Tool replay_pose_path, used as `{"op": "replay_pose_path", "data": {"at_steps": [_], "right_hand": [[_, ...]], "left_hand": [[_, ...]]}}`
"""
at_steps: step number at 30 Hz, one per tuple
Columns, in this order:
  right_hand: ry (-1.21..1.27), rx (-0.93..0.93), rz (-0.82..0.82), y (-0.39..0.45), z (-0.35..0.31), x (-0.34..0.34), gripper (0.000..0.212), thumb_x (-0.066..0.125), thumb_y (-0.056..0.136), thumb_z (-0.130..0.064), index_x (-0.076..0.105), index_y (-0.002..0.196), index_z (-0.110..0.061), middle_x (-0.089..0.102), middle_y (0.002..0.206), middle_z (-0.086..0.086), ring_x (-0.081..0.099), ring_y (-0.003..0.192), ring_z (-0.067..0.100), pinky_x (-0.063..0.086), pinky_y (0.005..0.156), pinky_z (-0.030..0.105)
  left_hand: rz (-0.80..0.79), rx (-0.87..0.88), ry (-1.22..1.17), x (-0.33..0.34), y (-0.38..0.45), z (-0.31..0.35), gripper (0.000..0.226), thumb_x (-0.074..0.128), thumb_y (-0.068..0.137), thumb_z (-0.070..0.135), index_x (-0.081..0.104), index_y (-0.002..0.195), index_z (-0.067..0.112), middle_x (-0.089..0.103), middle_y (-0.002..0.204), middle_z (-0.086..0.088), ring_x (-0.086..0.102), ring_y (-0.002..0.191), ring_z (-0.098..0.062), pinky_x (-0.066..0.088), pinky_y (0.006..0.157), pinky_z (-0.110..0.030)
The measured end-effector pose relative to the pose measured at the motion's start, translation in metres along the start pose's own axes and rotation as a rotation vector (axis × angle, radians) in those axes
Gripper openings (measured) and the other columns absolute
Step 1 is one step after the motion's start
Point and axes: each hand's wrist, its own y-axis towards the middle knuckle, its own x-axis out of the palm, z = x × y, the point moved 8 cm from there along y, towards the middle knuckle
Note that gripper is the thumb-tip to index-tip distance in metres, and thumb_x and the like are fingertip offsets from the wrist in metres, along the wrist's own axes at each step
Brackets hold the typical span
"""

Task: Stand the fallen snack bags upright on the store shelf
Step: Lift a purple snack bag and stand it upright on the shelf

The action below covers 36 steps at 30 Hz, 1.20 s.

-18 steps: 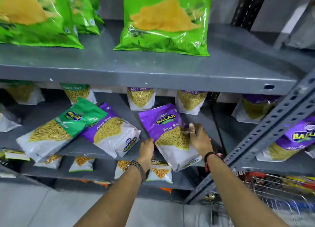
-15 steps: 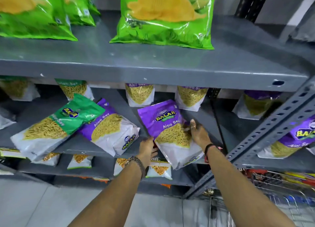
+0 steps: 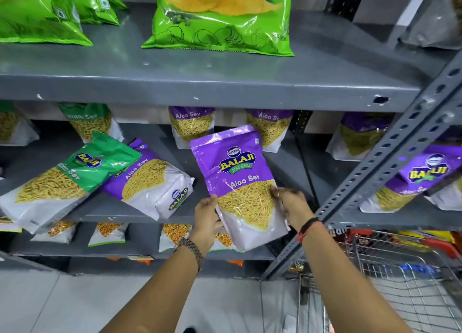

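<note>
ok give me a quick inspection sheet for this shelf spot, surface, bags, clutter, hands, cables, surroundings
surface: grey metal middle shelf, bare patches between bags
job's things: purple Aloo Sev bag held nearly upright at the shelf's front edge; green bag and second purple bag lie fallen, overlapping, to its left
clutter: nothing seen
hands: left hand grips the held bag's left edge, right hand its right edge
cables: nothing seen
surroundings: upright bags along the shelf back; big green bags on the upper shelf; slotted metal post; wire trolley lower right
</note>
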Motion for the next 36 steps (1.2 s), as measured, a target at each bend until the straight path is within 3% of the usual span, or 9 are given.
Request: {"op": "replay_pose_path", "data": {"at_steps": [3,6,9,15,20,23,27,31,36], "right_hand": [[0.059,-0.057,-0.051,-0.031,0.005,-0.014,0.008,0.063,0.083,-0.014,0.068,0.083,-0.008,0.067,0.048,-0.008,0.061,0.046,0.006,0.044,0.044,0.015],[0.104,-0.127,-0.129,-0.063,0.012,-0.025,0.01,0.06,0.085,-0.016,0.068,0.077,-0.015,0.071,0.061,-0.005,0.06,0.059,0.013,0.044,0.055,0.022],[0.126,-0.161,-0.113,-0.087,0.023,-0.039,0.012,0.06,0.084,-0.014,0.066,0.074,-0.017,0.066,0.073,0.004,0.056,0.07,0.018,0.04,0.064,0.028],[0.164,-0.205,-0.129,-0.114,0.038,-0.056,0.016,0.056,0.087,-0.008,0.062,0.074,-0.015,0.065,0.05,-0.012,0.056,0.045,-0.002,0.043,0.045,0.012],[0.155,-0.213,-0.115,-0.119,0.042,-0.068,0.01,0.06,0.085,-0.015,0.067,0.078,-0.017,0.072,0.075,-0.003,0.065,0.071,0.011,0.049,0.071,0.028],[0.141,-0.203,-0.096,-0.112,0.042,-0.067,0.008,0.061,0.085,-0.015,0.066,0.08,-0.017,0.069,0.082,0.004,0.062,0.078,0.017,0.047,0.071,0.029],[0.101,-0.227,-0.073,-0.092,0.022,-0.054,0.012,0.054,0.088,-0.009,0.06,0.078,-0.014,0.064,0.074,0.004,0.059,0.073,0.016,0.05,0.062,0.022],[0.043,-0.303,-0.043,-0.059,-0.017,-0.037,0.02,0.05,0.089,-0.005,0.057,0.073,-0.016,0.061,0.071,0.003,0.054,0.069,0.016,0.048,0.066,0.028],[-0.032,-0.402,0.083,-0.004,-0.058,-0.028,0.023,0.056,0.082,-0.008,0.06,0.064,-0.022,0.062,0.072,0.001,0.055,0.072,0.014,0.043,0.074,0.036]], "left_hand": [[-0.091,0.088,0.021,-0.004,-0.022,0.004,0.016,0.05,0.092,0.028,0.048,0.081,0.017,0.053,0.082,-0.008,0.056,0.072,-0.024,0.05,0.059,-0.032],[-0.179,0.14,0.07,-0.01,-0.037,0.004,0.018,0.05,0.091,0.033,0.051,0.091,0.015,0.055,0.097,-0.012,0.056,0.088,-0.028,0.051,0.068,-0.034],[-0.227,0.165,0.128,-0.015,-0.051,0.002,0.02,0.05,0.09,0.038,0.052,0.086,0.018,0.054,0.097,-0.012,0.053,0.091,-0.027,0.046,0.074,-0.038],[-0.295,0.192,0.158,-0.015,-0.07,-0.002,0.019,0.053,0.087,0.039,0.054,0.083,0.021,0.048,0.098,-0.01,0.046,0.09,-0.027,0.04,0.077,-0.041],[-0.361,0.204,0.151,-0.005,-0.073,0.0,0.021,0.053,0.089,0.028,0.052,0.069,0.024,0.049,0.097,-0.012,0.047,0.089,-0.029,0.045,0.073,-0.038],[-0.347,0.187,0.155,-0.003,-0.067,-0.001,0.023,0.054,0.089,0.024,0.052,0.066,0.025,0.048,0.096,-0.012,0.046,0.087,-0.029,0.044,0.07,-0.036],[-0.295,0.193,0.157,0.006,-0.051,0.014,0.029,0.051,0.086,0.012,0.054,0.061,0.025,0.044,0.092,-0.013,0.043,0.079,-0.025,0.04,0.064,-0.032],[-0.272,0.253,0.149,0.026,-0.029,0.054,0.033,0.047,0.082,0.002,0.053,0.059,0.024,0.046,0.088,-0.012,0.043,0.084,-0.023,0.041,0.071,-0.031],[-0.214,0.35,0.132,0.054,0.01,0.095,0.038,0.045,0.086,0.0,0.05,0.057,0.022,0.049,0.061,0.0,0.046,0.058,-0.01,0.038,0.062,-0.026]]}}
